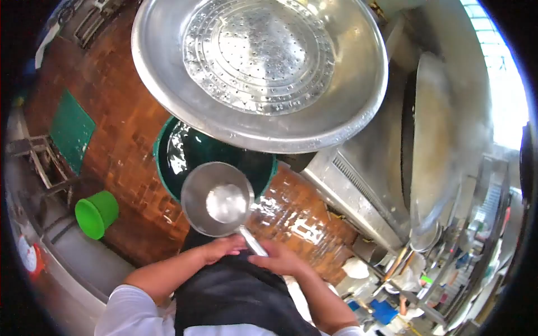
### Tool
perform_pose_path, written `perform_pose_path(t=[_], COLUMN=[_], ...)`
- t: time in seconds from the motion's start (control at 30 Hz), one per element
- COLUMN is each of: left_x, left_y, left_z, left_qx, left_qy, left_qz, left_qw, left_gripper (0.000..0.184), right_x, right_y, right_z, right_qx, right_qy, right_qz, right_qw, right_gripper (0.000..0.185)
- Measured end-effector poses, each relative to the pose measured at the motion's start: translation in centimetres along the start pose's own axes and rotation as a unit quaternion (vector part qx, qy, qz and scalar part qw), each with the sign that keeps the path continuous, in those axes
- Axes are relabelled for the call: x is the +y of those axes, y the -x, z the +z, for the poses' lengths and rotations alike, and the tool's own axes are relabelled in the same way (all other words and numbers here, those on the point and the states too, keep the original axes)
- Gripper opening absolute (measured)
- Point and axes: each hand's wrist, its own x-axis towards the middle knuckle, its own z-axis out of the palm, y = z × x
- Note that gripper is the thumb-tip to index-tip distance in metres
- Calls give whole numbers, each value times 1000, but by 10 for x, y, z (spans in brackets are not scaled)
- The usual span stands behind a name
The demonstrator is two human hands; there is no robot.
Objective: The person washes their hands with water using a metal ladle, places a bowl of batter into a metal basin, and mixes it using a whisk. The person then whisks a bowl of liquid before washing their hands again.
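Pan [217,199] held by its handle in front of the body, its bowl overlapping the near edge of a green tub [158,159] in this view; whether bowl and rim touch cannot be told. The right hand [277,257] has its grip closed on the handle; the left hand [225,248] lies at the handle's root, under the bowl, and whether its grip is closed cannot be told. Likely faults: a wet handle could turn in the right grip and tip the bowl, since the weight sits well forward of the fingers; a raised bowl could knock the large perforated basin [159,67], which overhangs the tub; drips could make the footing slippery. Glare hides whether the bowl holds liquid. Surface and room: brown tiled floor [126,151], wet and shining to the right of the tub; dark, glossy contents in the tub; a bright green bucket [97,214] and a flat green panel [73,131] at left; a steel unit [330,175] with a slotted vent at right; cluttered utensils at lower right, too small to separate
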Motion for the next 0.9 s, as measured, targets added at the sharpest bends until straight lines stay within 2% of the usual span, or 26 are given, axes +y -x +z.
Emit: perform_pose_path(t=[0.03, 0.07, 0.1, 0.17, 0.2, 0.23, 0.3, 0.37, 0.43, 0.47, 0.57, 0.7, 0.8, 0.9], left_x=[-4, 1, -3, 9, 16, 22, 21, 41, 47, 45, 41, 25, 16, 17], left_y=[-8, -15, -26, -29, -30, -30, -30, -24, -23, -25, -27, -56, -74, -91], left_z=[-3, -2, -12, -24, -34, -46, -77, -74, -88, -99, -113, -134, -137, -144], left_qx=[23, 45, 129, 252, 288, 323, 365, 491, 536, 542, 548, 556, 503, 443], left_qy=[141, 205, 198, 319, 300, 280, 167, -9, -161, -213, -382, -513, -521, -374], left_qz=[51, 115, 153, 125, 113, 101, 64, 43, 25, 2, 51, -24, 10, 14], left_qw=[988, 971, 960, 905, 902, 898, 914, 870, 828, 813, 742, 653, 690, 815], left_gripper=[59, 48, 32, 17, 13, 11, 21, 25, 36, 41, 41, 37, 37, 41], right_x=[-11, -23, -31, -20, -11, -3, 18, 60, 67, 59, 65, 86, 95, 104], right_y=[-19, -34, -43, -58, -62, -61, -51, -47, -39, -31, -24, -20, -17, -19], right_z=[5, 10, 16, 23, 23, 19, 8, -5, -22, -33, -46, -54, -55, -54], right_qx=[-4, -1, 1, -22, -29, -5, 46, 91, 136, 128, 183, 194, 183, 166], right_qy=[28, 62, 95, -38, -106, -101, -91, -44, -35, -142, -175, -185, -136, -117], right_qz=[-56, -31, -7, 33, 52, 80, 132, 123, 118, 124, 119, 144, 200, 224], right_qw=[998, 998, 995, 998, 993, 992, 986, 987, 983, 974, 960, 953, 953, 953], right_gripper=[49, 50, 51, 52, 53, 52, 51, 47, 45, 41, 39, 40, 40, 40])
